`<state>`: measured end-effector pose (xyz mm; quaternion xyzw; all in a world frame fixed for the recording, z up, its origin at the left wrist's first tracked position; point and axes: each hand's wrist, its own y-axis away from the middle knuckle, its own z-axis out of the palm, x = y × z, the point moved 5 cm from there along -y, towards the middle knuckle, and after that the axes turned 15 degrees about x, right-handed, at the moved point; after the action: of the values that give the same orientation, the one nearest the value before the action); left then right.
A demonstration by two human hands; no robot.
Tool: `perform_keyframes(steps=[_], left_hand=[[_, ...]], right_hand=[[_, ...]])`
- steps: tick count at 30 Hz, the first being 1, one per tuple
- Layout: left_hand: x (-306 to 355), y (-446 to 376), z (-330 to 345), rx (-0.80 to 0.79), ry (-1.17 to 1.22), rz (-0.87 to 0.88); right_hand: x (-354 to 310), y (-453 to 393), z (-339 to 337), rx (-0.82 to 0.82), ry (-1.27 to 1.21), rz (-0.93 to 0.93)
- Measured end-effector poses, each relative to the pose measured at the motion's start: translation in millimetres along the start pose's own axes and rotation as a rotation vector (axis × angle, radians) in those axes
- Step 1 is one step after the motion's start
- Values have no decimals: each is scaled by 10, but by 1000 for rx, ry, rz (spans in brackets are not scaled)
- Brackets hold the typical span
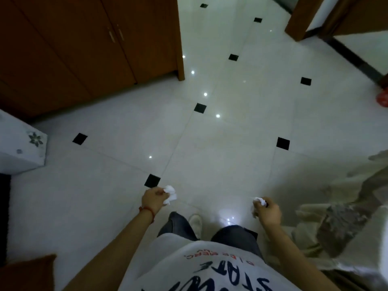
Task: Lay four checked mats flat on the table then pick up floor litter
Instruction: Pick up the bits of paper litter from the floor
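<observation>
My left hand (152, 199) is closed around a crumpled white tissue (170, 194) that sticks out past my fingers. My right hand (268, 212) grips a second, smaller crumpled white tissue (259, 201). Both hands hang in front of me above the white tiled floor (220, 143) with small black inset squares. No checked mats or table top show in this view. No loose litter is visible on the floor.
A brown wooden cabinet (84, 49) stands at the back left. A white cloth-covered corner (21, 143) juts in at the left. Pale draped fabric (336, 217) hangs on the right. A doorframe (300, 19) is far right, a red object (383, 98) at the right edge.
</observation>
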<state>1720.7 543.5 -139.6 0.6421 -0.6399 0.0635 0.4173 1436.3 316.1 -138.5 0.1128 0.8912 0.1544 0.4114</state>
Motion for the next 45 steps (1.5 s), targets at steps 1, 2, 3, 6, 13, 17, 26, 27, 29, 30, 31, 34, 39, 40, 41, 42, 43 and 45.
perform_keyframes(steps=[1, 2, 3, 6, 13, 17, 26, 27, 29, 30, 31, 34, 39, 40, 41, 42, 43, 45], left_hand=[[276, -134, 68, -22, 20, 25], [544, -266, 145, -37, 51, 50], [802, -402, 229, -44, 80, 77], [1499, -793, 532, -75, 94, 149], [2642, -1560, 1303, -127, -7, 186], [3197, -1821, 1599, -138, -23, 177], [4403, -2444, 2516, -218, -92, 211], [4581, -2532, 2668, -229, -103, 215], [4989, -2715, 3016, -252, -111, 235], [5213, -2793, 3201, -268, -106, 241], [5450, -2848, 3383, -289, -102, 244], [6192, -2945, 3965, -361, -153, 302], [7495, -2855, 4992, -501, -260, 507], [7711, -2799, 5193, -529, -293, 527], [7903, -2733, 5392, -561, -319, 543], [8084, -2663, 5602, -593, -333, 557], [8259, -2592, 5823, -620, -346, 569], [8593, -2423, 6286, -660, -360, 597]], right_hand=[[-27, -73, 2, 12, 6, 24], [-41, -150, 5, 26, 8, 47], [-56, -235, -3, 48, 5, 71], [-95, -566, -18, 135, -48, 170], [-565, -1623, 107, 190, -95, 278], [-1145, -2278, 123, 161, -129, 253], [-2067, -3933, 36, 284, -315, 245], [-2102, -4143, 17, 303, -328, 262], [-2183, -4556, -39, 343, -348, 299], [-2218, -4745, -69, 362, -357, 312], [-2255, -4915, -105, 382, -363, 322], [-2370, -5368, -278, 426, -386, 366], [-2557, -5972, -652, 571, -439, 462], [-2578, -6053, -718, 595, -456, 478], [-2582, -6131, -783, 618, -478, 495], [-2564, -6216, -848, 644, -500, 519], [-2534, -6307, -918, 663, -520, 555], [-2463, -6530, -1067, 702, -571, 610]])
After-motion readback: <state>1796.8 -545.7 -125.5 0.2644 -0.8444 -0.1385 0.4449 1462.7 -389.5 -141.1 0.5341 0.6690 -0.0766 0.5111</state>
